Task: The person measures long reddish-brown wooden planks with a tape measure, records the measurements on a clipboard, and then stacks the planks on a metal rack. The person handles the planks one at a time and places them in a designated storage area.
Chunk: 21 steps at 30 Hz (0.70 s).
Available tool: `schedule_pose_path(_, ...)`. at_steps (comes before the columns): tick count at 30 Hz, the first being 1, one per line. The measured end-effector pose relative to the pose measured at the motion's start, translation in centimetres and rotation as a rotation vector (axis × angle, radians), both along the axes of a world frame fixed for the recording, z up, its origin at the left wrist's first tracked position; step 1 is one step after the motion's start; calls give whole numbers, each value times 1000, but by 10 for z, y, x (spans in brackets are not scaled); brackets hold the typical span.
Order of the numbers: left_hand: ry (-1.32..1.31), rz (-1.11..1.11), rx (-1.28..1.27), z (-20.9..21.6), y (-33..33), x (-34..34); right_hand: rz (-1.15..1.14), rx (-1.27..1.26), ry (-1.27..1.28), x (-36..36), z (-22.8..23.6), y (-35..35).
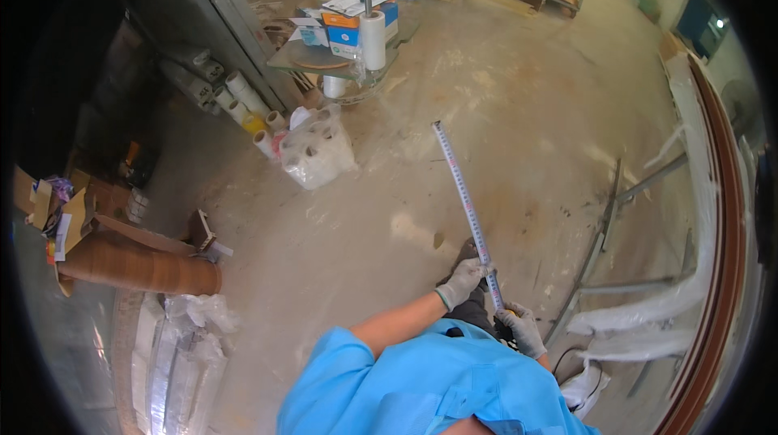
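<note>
A tape measure point(463, 189) is pulled out, its pale blade with dark markings reaching up and slightly left over the floor. My left hand point(464, 282), in a light work glove, is closed on the blade partway along. Lower and to the right, my right hand point(525, 330), gloved too, grips the dark and yellow case from which the blade comes. The right hand's fingers and my body hide much of the case. Both hands are close in front of my blue shirt point(405, 378).
At the right, long brown profiles point(717, 232) with plastic wrap lie on a metal rack point(628, 285). Ahead left, a small table point(296, 58) bears boxes and a film roll point(373, 40). A bag of rolls point(318, 147) is on the floor; a brown roll point(146, 261) lies left.
</note>
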State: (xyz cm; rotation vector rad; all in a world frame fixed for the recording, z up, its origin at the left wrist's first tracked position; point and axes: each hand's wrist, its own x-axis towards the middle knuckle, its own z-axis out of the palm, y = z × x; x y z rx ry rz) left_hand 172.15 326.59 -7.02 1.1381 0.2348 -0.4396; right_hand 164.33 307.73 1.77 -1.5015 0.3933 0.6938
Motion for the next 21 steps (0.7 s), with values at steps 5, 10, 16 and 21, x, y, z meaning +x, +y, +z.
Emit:
schedule_pose_path(5, -16, 60, -69, 4, -8, 204, 55, 82, 10, 168, -4, -28)
schedule_pose_path(10, -112, 118, -62, 51, 10, 398, 10, -5, 101, 271, 19, -55)
schedule_pose_path(16, -82, 110, 32, 66, 7, 561, -165, 41, 76, 412, 31, -44)
schedule_pose_path(21, -49, 30, -25, 40, 33, 681, -166, -14, 44, 571, 19, 12)
